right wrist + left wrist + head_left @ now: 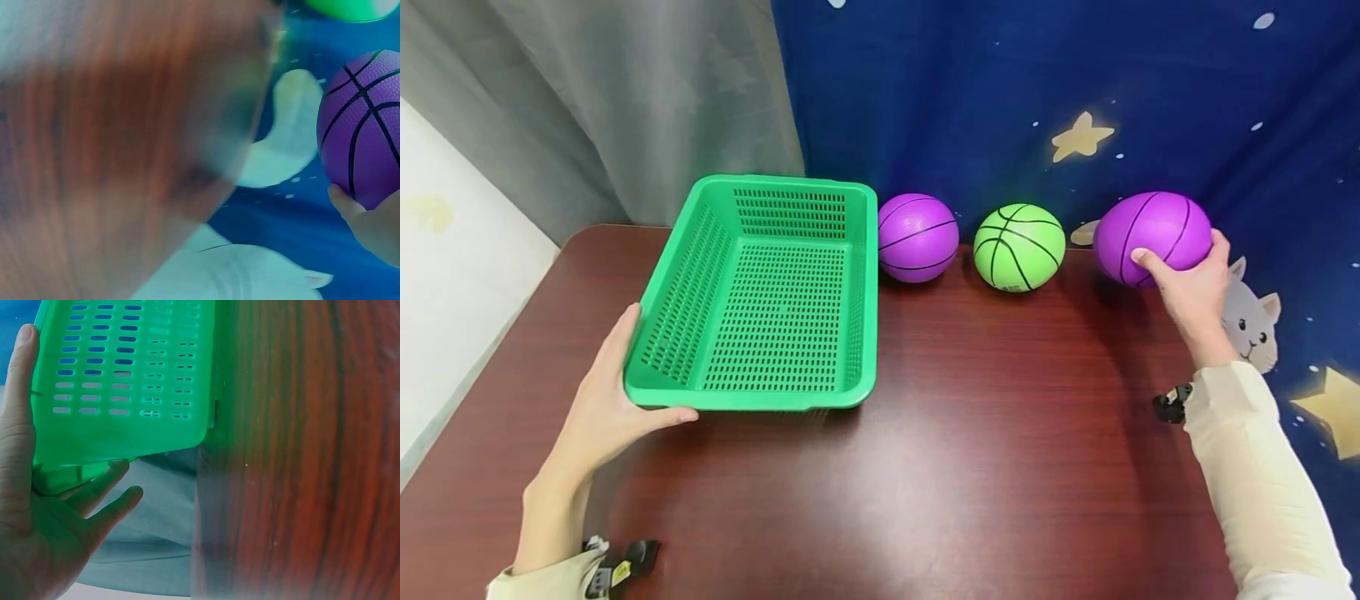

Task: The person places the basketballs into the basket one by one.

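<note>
My left hand (pixel 606 400) grips the near left corner of a green plastic basket (pixel 863 333); the thumb lies along the front rim and the fingers along the left side. In the left wrist view, the basket (pixel 119 434) shows its slotted wall, with the hand (pixel 37 531) around its corner. At the far right, my right hand (pixel 1198 287) holds a purple ball (pixel 1165 225) with black lines, thumb on its near side. The right wrist view shows that ball (pixel 356 137) against the curtain, with part of the hand (pixel 381 228) cut off by the frame edge.
Right of the basket, another purple ball (pixel 917 237) and a green ball (pixel 1018 247) sit near the back edge of the brown wooden table (pixel 985 450). Behind hang a grey curtain (pixel 647 100) and a blue patterned curtain (pixel 940 92).
</note>
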`<state>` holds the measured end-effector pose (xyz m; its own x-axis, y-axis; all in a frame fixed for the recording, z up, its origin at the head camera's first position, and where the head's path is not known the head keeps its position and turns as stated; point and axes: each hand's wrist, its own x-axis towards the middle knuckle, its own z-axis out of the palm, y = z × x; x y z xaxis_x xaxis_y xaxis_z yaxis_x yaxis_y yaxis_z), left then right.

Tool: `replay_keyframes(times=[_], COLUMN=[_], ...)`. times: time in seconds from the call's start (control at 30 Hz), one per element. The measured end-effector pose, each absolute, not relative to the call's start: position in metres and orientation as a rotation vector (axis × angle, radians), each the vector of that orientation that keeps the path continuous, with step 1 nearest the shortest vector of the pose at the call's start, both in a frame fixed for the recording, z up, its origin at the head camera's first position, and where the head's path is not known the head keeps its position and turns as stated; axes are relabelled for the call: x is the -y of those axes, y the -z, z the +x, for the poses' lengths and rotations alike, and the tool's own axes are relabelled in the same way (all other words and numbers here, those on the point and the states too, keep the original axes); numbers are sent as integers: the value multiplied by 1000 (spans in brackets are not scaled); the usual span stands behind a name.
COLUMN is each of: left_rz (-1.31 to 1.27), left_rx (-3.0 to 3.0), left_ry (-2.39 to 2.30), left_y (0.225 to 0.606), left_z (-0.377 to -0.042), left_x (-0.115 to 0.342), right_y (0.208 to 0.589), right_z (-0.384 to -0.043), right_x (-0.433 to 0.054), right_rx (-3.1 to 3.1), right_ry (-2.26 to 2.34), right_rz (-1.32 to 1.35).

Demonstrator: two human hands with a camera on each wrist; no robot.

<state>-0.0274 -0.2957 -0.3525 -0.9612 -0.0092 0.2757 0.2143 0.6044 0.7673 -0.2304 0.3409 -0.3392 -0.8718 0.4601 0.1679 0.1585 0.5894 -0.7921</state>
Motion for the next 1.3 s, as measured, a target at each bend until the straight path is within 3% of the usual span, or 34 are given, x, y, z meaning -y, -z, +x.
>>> replay_keyframes(times=[0.23,0.6,1.0,1.3], left_rz=[-189,-198,-186,-204], left_rx=[2569,2563,2570,2583], left_ry=[1308,1323,1273,1248], left_y=[351,350,378,382], left_z=[-31,-34,-50,-56], left_x=[290,280,299,298], right_y=[306,258,247,247], right_z=[-217,-201,-203,-218], right_x=[-325,-257,-135,-39], right_rx=[2324,2189,2234,2487], right_ry=[-1245,-1345,-1669,-1548], right_rz=[-318,103,539,806])
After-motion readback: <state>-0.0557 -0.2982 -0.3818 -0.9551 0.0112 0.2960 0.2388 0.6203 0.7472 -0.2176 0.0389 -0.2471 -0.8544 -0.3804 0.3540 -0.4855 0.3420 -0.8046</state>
